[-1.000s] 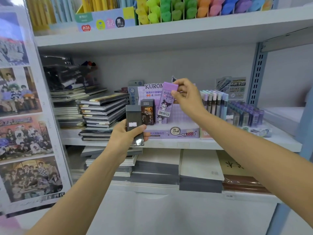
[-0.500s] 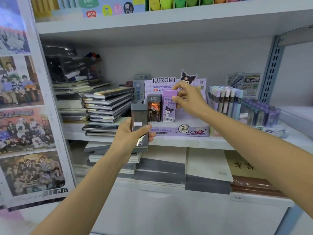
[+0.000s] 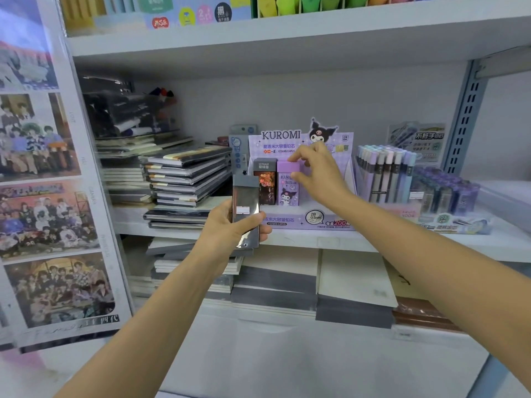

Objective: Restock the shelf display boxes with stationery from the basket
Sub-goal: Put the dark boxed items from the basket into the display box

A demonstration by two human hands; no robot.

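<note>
From the head view, the right hand [image 3: 319, 173] reaches into the purple Kuromi display box [image 3: 310, 221] on the middle shelf [image 3: 330, 242]. Its forefinger and thumb pinch the top end of a purple pack [image 3: 287, 186]. That pack stands upright in the left part of the box, just beside a dark orange-printed pack [image 3: 265, 182] that is also upright; the two appear to touch.

The left hand [image 3: 227, 231] is held in front of the shelf edge, at the box's left corner. Its fingers and thumb are curled round a dark grey pack [image 3: 245, 208], which it holds upright with a small white label facing the camera.

Left of the box lies a stack of notebooks [image 3: 186, 173]. On its right stands a row of pastel tubes [image 3: 385, 173] in another display. Photo posters [image 3: 43, 196] hang on the panel at the far left.
</note>
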